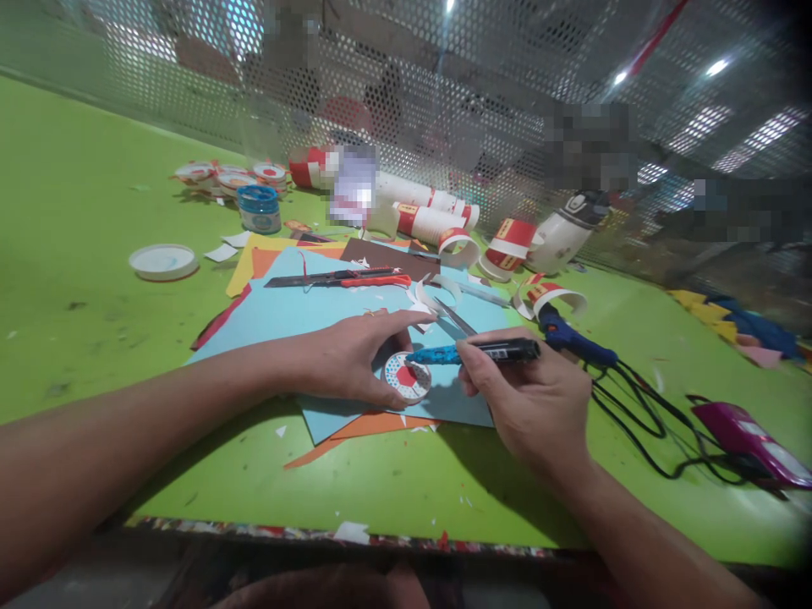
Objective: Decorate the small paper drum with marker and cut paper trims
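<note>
My left hand (346, 357) curves around the left side of a small round white disc (407, 378), gripping its edge between thumb and fingers. The disc has a red centre and blue dots around it. In my right hand (529, 393) is a marker (491, 351) with a blue front and a black rear; its tip meets the upper part of the disc. Under both lie light blue paper sheets (247, 326), with orange paper (374, 423) showing beneath. A utility knife (317, 279) and orange-handled scissors (386, 280) rest on the sheets beyond my left hand.
A blue paint jar (258, 209) and a white lid (163, 261) stand at the left. Paper cups (431, 222) and a white bottle (567, 233) line the back. On the right are a blue glue gun (574, 338), its cable, and a magenta device (748, 440).
</note>
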A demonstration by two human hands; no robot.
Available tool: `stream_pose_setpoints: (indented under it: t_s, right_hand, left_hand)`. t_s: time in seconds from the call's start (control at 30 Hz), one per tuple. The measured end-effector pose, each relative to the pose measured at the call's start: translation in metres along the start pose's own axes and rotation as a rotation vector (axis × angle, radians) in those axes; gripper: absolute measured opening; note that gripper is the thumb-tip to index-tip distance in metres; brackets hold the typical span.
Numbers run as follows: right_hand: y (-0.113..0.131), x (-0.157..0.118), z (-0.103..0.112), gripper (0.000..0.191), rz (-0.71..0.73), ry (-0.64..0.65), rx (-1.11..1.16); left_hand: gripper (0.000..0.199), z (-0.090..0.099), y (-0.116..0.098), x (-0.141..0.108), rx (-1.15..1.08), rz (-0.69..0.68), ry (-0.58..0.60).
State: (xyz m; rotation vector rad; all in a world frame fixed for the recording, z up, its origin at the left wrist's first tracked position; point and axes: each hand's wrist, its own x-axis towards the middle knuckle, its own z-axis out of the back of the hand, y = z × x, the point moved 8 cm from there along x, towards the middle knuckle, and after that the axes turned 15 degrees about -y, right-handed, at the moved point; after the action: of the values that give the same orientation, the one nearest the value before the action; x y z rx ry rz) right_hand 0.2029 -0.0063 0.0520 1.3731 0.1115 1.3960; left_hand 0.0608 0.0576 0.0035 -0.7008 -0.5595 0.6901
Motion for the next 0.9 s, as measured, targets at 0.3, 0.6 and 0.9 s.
stream_pose_setpoints:
  t_s: [0.3,0.6,0.9]
  right_hand:
    - [-0.0034,-0.0002,-0.0034,0.017,-0.023,0.020,0.007]
    - [-0.0040,-0.0006,-0.0050,0.019,-0.032,0.035,0.015]
    - [-0.0059,0.0015,-0.0078,0.019,-0.042,0.019,0.031]
  left_hand:
    - [0.090,-0.0004,0.0015,-0.0004,0.013,-0.002,0.004]
    - [0.089,-0.0015,0.0020,-0.0002,0.015,-0.006,0.007]
    - [0.089,0.0006,-0.0003,0.0005,0.039,-0.021,-0.010]
